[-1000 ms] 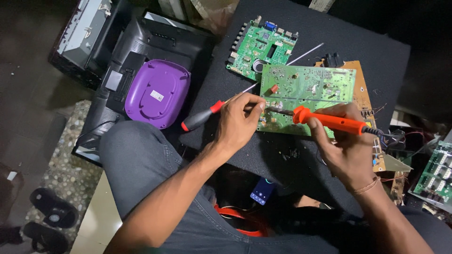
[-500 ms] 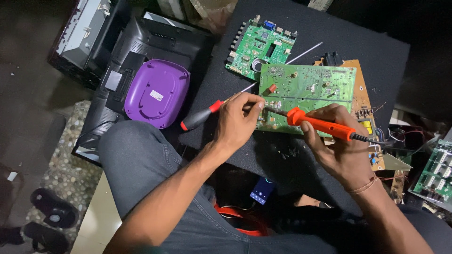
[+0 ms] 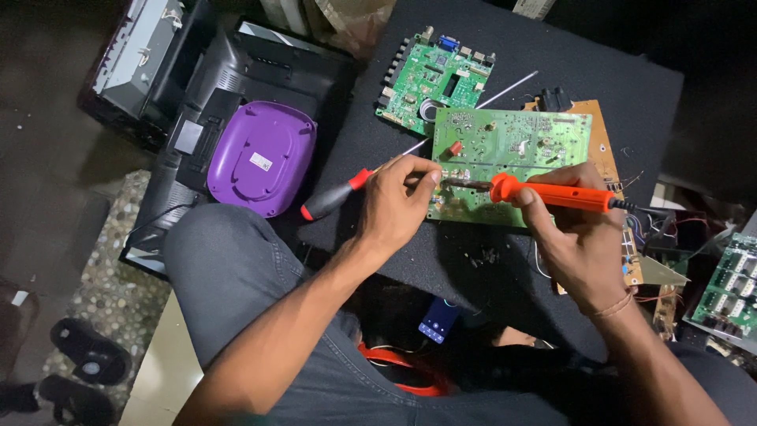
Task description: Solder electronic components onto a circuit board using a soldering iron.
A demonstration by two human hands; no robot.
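Item: green rectangular circuit board (image 3: 512,162), on black mat (image 3: 631,87), centre-right. Right hand (image 3: 572,237) closed around orange-handled soldering iron (image 3: 552,193), tip at 9 o'clock on board. Left hand (image 3: 398,205) fingers pinched at board's 9 o'clock edge; contents cannot be told. Red-and-black screwdriver (image 3: 335,197) beside it.

Circuit boards: 4, i.e. 1 green board (image 3: 505,166) at the black worktop (image 3: 599,71) centre, 1 green (image 3: 432,83) near its back edge, 1 brown (image 3: 603,150) under the centre one, 1 green (image 3: 733,288) off the right edge. Soldering iron (image 3: 552,193): 1. Screwdriver (image 3: 347,193): 1, at left edge. Purple case (image 3: 260,156): 1. Sandals (image 3: 83,371): 2.
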